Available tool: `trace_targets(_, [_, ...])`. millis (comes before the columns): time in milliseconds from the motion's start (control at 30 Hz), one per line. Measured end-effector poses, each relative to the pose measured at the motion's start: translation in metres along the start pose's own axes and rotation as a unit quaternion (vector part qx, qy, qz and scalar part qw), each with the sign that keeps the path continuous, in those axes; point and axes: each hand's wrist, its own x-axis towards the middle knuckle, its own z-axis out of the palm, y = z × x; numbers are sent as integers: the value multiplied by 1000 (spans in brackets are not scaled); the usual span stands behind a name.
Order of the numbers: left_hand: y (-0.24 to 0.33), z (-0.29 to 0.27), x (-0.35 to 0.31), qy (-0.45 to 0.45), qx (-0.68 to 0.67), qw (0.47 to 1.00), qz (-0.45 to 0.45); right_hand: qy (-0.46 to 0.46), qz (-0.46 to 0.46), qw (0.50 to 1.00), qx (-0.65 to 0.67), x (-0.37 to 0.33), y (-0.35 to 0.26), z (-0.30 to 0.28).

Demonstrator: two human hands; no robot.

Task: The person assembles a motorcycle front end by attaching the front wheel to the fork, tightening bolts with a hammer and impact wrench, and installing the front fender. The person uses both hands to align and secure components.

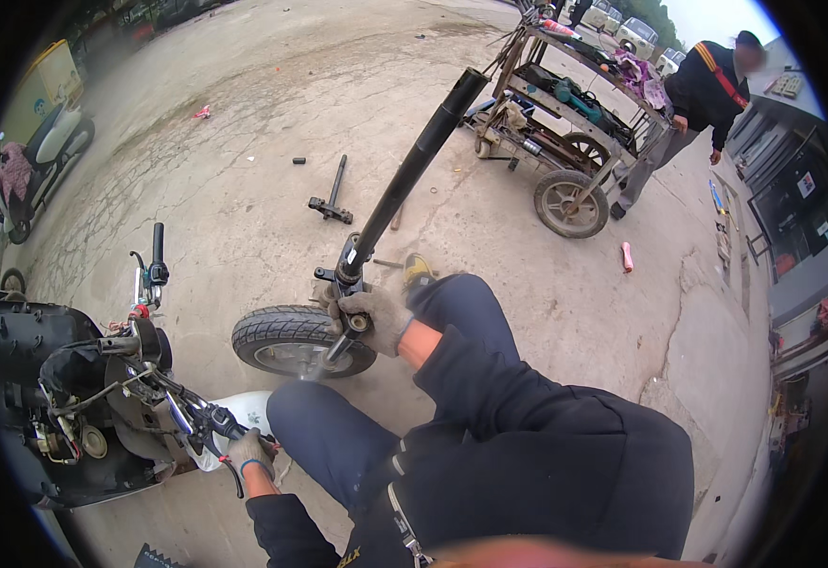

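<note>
My right hand (376,317), in a grey work glove, is closed round the fork crown of a front fork (357,254). The fork's long black tube (423,151) slants up and to the right. Below my right hand, a wheel with a black tyre (286,327) sits at the fork's lower end, beside my knees. At the lower left, my left hand (251,452), also gloved, is closed round the grip of a scooter handlebar (215,421), close to a brake lever. The left fingers are partly hidden. The scooter's partly stripped body (64,398) lies to the left.
A steering stem (334,194) lies on the concrete ahead, near a short black cylinder (299,161). A wheeled tool cart (565,114) stands at the far right, with a person (712,90) beside it. A pink bottle-like object (627,257) lies right. A parked scooter (40,166) stands far left.
</note>
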Motion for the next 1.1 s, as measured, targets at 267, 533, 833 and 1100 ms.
trace_targets(267, [10,52,7,-43,-135,989,-45,10,-27,999,-23,-27,-23,-29])
trace_targets(533, [29,96,21,-35,88,994,52,46,-29,998,-7,-46,-43,-45])
trace_targets(833, [52,80,-21,-54,-12,998,25,-28,-55,997,-50,-50,-43,-65])
trace_targets(1100, [25,63,4,-71,69,993,66,2,-43,999,-23,-57,-31,-45])
